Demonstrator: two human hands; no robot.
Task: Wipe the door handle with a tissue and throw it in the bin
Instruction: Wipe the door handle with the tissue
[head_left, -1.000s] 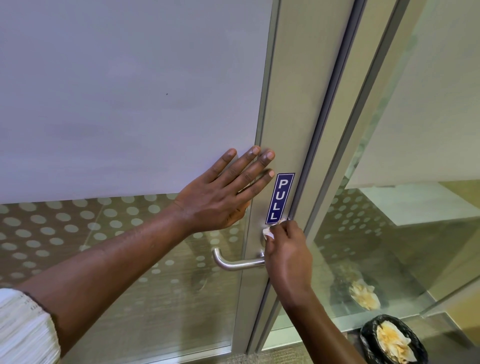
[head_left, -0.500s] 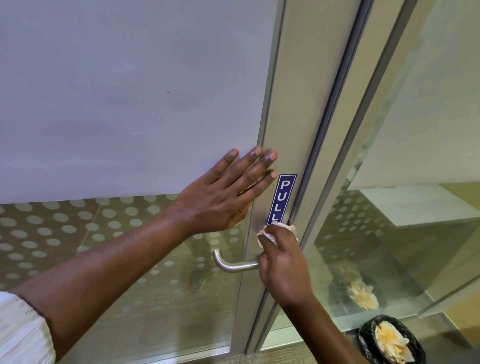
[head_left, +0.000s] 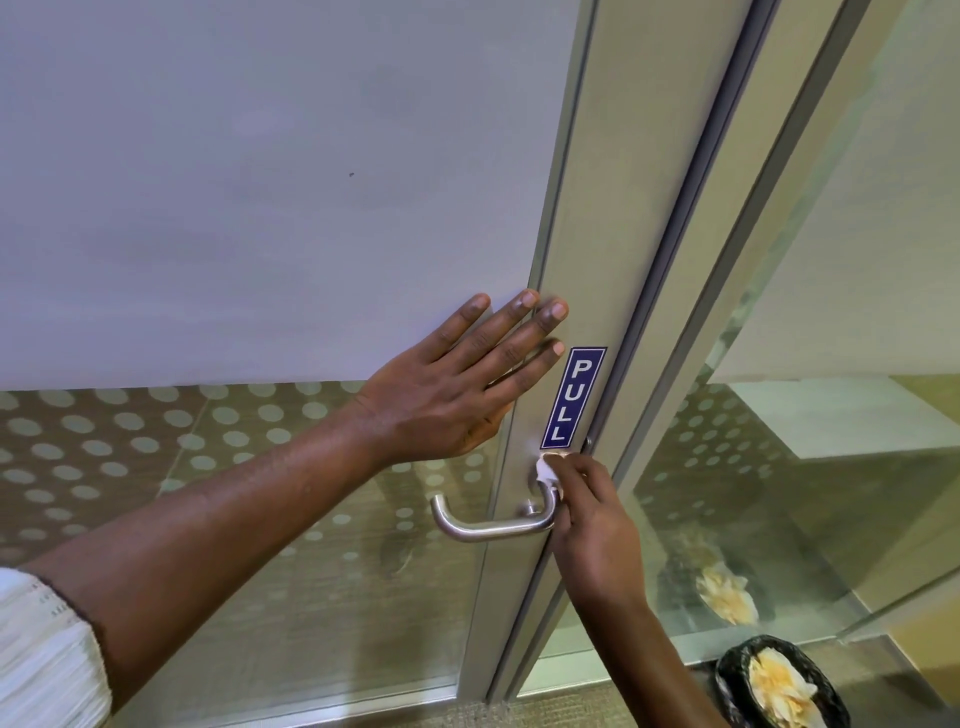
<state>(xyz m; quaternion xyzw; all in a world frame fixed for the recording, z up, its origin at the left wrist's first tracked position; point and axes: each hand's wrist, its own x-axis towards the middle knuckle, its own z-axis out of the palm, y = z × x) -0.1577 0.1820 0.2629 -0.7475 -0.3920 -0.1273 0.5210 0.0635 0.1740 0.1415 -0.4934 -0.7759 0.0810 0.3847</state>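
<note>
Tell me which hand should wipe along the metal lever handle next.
Right. The right hand already pinches the white tissue at the curved silver lever handle's base. The left hand lies flat and empty on the door, probably steadying it.

The left hand (head_left: 441, 400) is held flat, fingers spread and extended, palm pressed forward, with the bare forearm stretched out from a white sleeve (head_left: 47, 649). The right hand (head_left: 597, 525) is raised, its fingers pinched closed around a tissue (head_left: 545, 470).

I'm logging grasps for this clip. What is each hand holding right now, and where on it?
The right hand pinches a bunched tissue by its lower part, at the handle. The left hand lies flat on the door, holding nothing.
</note>
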